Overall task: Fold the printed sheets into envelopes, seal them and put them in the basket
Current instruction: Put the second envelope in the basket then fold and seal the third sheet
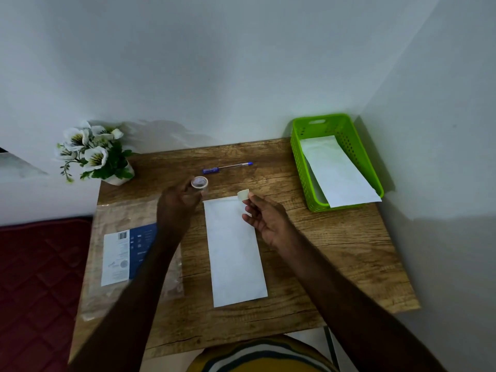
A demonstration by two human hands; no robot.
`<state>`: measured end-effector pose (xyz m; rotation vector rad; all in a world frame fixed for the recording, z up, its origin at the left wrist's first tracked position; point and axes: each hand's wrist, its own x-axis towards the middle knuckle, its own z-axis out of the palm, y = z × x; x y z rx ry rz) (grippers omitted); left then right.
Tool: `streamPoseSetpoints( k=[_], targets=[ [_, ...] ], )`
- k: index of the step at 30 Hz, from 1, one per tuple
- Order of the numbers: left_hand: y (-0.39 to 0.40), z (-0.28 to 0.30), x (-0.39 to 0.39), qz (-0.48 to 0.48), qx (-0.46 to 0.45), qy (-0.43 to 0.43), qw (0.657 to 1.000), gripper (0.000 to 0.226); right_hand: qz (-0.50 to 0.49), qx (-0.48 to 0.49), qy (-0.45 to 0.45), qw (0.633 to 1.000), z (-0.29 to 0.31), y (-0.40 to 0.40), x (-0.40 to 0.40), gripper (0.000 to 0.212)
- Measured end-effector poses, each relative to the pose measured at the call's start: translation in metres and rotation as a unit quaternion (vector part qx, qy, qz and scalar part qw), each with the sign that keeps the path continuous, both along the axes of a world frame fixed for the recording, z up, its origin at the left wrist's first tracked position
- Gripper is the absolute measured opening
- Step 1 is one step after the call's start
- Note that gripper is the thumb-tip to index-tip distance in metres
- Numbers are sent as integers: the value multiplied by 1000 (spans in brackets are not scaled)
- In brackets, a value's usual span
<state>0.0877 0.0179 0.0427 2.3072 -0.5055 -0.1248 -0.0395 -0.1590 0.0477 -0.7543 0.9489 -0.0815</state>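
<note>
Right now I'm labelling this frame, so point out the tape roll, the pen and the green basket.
tape roll (199,182): head view, on its round open end above the left hand's fingers.
pen (227,167): head view, on the middle of its barrel.
green basket (353,146): head view, on its perforated right wall.

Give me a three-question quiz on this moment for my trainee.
1. True or false: the green basket already holds a white envelope.
2. What does the left hand hold?
3. The strip of tape pinched by the right hand is over which end of the envelope on the table: A near, B far?

Key: 1 true; 2 the roll of tape; 3 B.
</note>
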Motion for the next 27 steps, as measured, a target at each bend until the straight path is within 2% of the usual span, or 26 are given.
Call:
streamPoseSetpoints(
  k=[3,6,10,15,18,21,24,27],
  targets=[
    [3,-15,19,12,120,-55,991,49,1,-9,-1,1000,0,1,-2,24],
    [4,-25,27,16,163,-48,985,51,6,-15,5,1000,0,-1,-3,23],
    [5,-31,23,49,157,-55,985,53,9,-25,11,1000,-1,-1,-4,19],
    [6,-32,16,54,151,-53,986,56,5,-32,12,999,0,-1,-6,26],
    [2,-25,3,40,143,-131,980,53,-6,-32,14,999,-1,3,-6,26],
    [-6,-19,-25,-14,91,-226,970,43,-14,-33,26,999,-1,9,-5,24],
    [-17,-19,-51,-91,82,-248,961,42,-25,-38,37,998,-1,14,-4,16],
    [-30,-20,-64,-117,74,-286,948,38,-33,-45,50,997,0,19,-3,14]
  ],
)
